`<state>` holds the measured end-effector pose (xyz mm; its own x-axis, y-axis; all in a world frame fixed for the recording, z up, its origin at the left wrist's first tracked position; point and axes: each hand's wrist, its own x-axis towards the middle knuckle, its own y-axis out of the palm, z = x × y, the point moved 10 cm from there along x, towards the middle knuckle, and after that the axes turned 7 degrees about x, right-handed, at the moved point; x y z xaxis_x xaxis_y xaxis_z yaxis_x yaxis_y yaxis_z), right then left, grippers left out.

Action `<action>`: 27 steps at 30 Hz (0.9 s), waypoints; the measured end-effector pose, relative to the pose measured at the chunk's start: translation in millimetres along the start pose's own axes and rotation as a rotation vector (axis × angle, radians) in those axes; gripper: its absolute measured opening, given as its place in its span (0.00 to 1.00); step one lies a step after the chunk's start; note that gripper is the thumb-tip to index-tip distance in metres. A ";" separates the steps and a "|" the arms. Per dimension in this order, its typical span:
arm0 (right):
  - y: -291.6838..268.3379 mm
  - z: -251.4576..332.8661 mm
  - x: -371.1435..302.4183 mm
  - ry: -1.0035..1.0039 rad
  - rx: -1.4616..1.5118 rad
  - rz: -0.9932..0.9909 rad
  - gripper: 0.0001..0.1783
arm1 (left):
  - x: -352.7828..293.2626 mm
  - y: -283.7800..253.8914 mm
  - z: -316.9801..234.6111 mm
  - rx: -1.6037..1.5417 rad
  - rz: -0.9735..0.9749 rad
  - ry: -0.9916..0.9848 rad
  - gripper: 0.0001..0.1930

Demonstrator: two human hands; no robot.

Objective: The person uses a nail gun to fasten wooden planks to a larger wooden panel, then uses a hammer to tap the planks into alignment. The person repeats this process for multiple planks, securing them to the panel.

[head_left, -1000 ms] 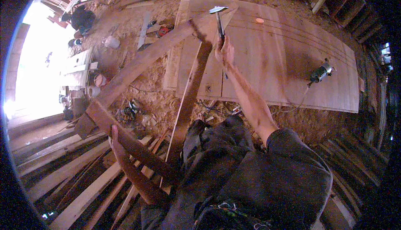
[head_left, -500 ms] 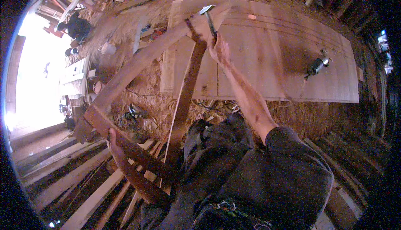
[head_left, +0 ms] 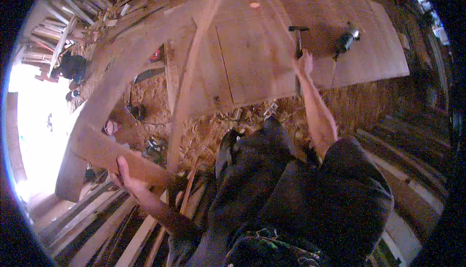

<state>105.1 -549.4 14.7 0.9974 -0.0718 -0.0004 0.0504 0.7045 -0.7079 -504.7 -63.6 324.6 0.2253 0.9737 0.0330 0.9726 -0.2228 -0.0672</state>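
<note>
My left hand is closed around the short crosspiece of a wooden frame, thumb on top. Long boards run from that end up and away, one of them a narrow board crossing in front of the plywood sheet. Closed on the handle of a hammer, my right hand is out to the right, apart from the frame. The hammer head points away from me, above the plywood sheet.
A corded power tool with a dark body lies on the plywood, right of the hammer. Wood shavings cover the ground. Stacked timber strips lie at lower left, more boards at right. Bright light comes in from the left.
The hammer has swung right, away from the frame's far corner. My left hand and the frame have shifted and tilted, with the lower left end nearer me. The view has turned too.
</note>
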 end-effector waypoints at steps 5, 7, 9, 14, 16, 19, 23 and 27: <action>-78.5 -82.4 44.2 -0.116 -0.384 -0.104 0.38 | -9.3 135.1 -16.6 0.145 0.183 0.191 0.32; -101.7 -90.9 44.6 -0.142 -0.442 -0.231 0.40 | -32.3 179.7 -18.4 0.407 0.320 0.390 0.31; -104.2 -24.3 -3.1 -0.237 -0.378 -0.295 0.38 | -57.8 201.5 -24.7 0.778 0.368 0.662 0.31; -105.6 12.2 -105.4 0.116 0.868 0.539 0.39 | -186.0 344.4 -26.1 0.971 0.986 1.078 0.36; -133.6 69.5 -175.4 0.266 1.149 0.954 0.39 | -219.3 354.3 -2.1 1.021 1.022 1.011 0.41; -139.4 52.6 -230.7 0.317 1.034 0.957 0.43 | -249.4 366.3 57.9 0.981 1.220 0.881 0.37; -131.9 19.2 -254.1 0.302 0.613 0.694 0.45 | -269.2 378.3 125.9 1.010 1.237 1.018 0.39; -120.2 9.7 -260.2 0.341 0.648 0.730 0.42 | -287.5 378.8 130.8 1.238 1.329 0.856 0.36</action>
<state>-160.0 -608.6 106.7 0.7335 0.4009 -0.5488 -0.4429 0.8945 0.0615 -208.7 -421.8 159.3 0.9622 -0.0929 -0.2561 -0.2671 -0.1376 -0.9538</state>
